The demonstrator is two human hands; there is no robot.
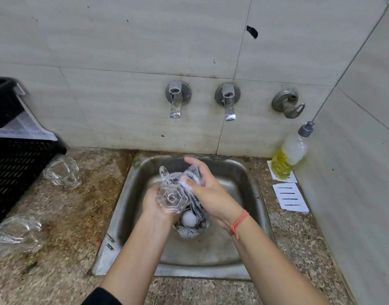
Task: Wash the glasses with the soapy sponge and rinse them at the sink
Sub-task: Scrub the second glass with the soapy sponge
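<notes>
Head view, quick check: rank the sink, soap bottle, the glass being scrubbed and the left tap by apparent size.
1. sink
2. soap bottle and glass, gripped by the left hand while the right hand holds the sponge against it: too alike to rank
3. left tap

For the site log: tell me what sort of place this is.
Likely a plain kitchen or wash-up corner: a steel sink set in a speckled stone counter, two taps on the tiled wall, a bottle of yellow dish soap, and glasses on the counter.
</notes>
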